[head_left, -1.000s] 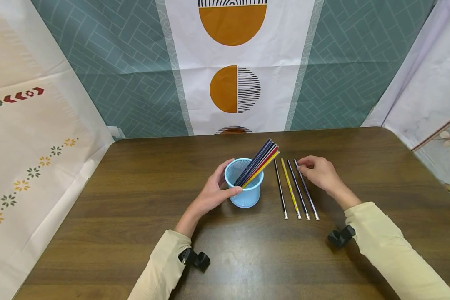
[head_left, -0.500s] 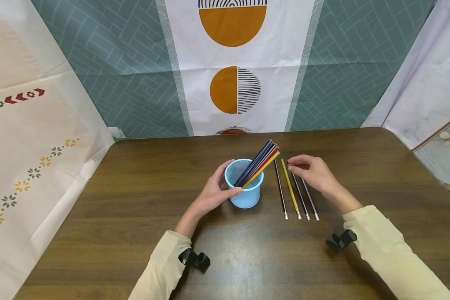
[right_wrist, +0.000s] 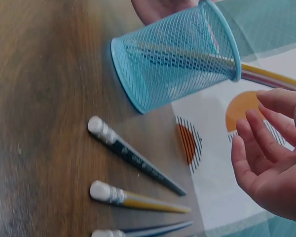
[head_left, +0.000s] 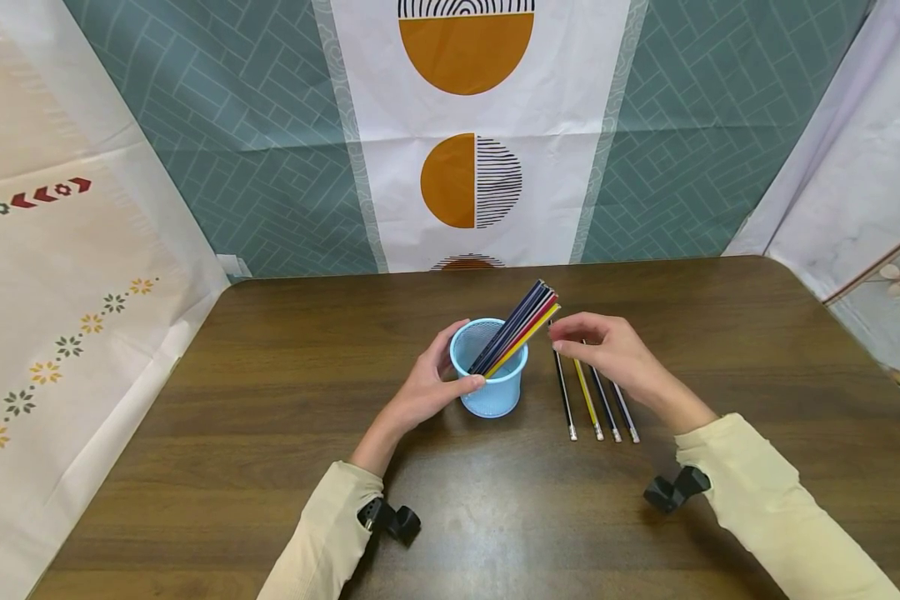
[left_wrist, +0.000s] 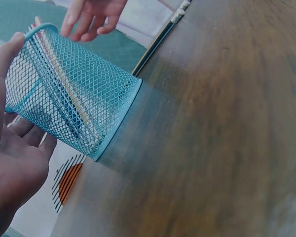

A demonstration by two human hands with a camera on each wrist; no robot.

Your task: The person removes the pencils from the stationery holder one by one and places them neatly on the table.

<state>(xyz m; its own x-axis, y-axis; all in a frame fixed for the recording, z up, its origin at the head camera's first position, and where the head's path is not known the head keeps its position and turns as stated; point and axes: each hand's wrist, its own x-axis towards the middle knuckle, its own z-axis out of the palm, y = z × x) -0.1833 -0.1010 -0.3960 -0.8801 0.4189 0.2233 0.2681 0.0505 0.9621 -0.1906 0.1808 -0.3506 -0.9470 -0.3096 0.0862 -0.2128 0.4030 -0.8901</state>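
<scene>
A light blue mesh pencil cup [head_left: 492, 402] stands on the table, and my left hand [head_left: 429, 382] grips its side with the thumb at the rim. Several pencils, dark ones, a red and a yellow [head_left: 527, 336], lean out of it to the right. Beside the cup lies a row of pencils with white erasers toward me: a black pencil [head_left: 563, 392], a yellow pencil [head_left: 587, 398] and two dark ones. My right hand [head_left: 613, 348] hovers over their far ends, fingers loosely bent and holding nothing. In the right wrist view those fingers [right_wrist: 254, 136] are apart and bare.
The brown wooden table [head_left: 285, 375] reaches back to a green and white patterned cloth [head_left: 270, 167]. Patterned cloths also hang at the left [head_left: 67, 350] and right [head_left: 855, 208] sides. Each sleeve carries a small black device.
My right hand has moved left across the row, from the rightmost pencil to the black one nearest the cup. The left hand, the cup and the pencils have stayed put.
</scene>
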